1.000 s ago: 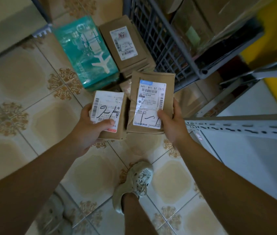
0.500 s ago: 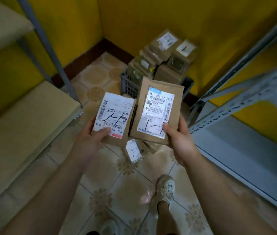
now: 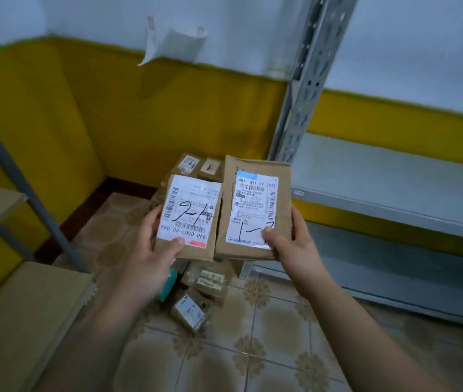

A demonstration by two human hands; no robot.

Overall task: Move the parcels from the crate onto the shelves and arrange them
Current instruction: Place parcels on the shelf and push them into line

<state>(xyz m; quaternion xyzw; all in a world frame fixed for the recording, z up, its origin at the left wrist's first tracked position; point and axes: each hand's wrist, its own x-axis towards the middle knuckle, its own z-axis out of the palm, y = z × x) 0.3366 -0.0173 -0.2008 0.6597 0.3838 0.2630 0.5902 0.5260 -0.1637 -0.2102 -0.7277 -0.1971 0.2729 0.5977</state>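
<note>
You've got a parcel in each hand, both held up just left of the grey shelf post (image 3: pixel 306 80). Your left hand (image 3: pixel 151 250) grips the smaller brown parcel (image 3: pixel 189 250) at its lower left corner, with the thumb pressed on the white label (image 3: pixel 190 207) that has "2-1" scrawled on it and the fingers wrapped behind. Your right hand (image 3: pixel 289 244) holds the taller brown parcel (image 3: pixel 255 168) at its lower right corner the same way, thumb on the front. The two parcels touch edge to edge, and the taller one is nearer the post. Behind them, in the yellow corner left of the post, sits a pile of brown parcels (image 3: pixel 196 165). That's probably the crate load, but the crate itself is hidden behind what you're holding, so can't say for sure. On the tiled floor (image 3: pixel 267 349) by the post's foot a few lie loose: a labelled brown packet (image 3: pixel 189 311), another brown packet (image 3: pixel 210 278) and a teal packet (image 3: pixel 170 281) tucked partly behind your left wrist. Right of the post run the grey shelf boards (image 3: pixel 394 176), and well left of it are the tan boards (image 3: pixel 26 306) of another rack.
</note>
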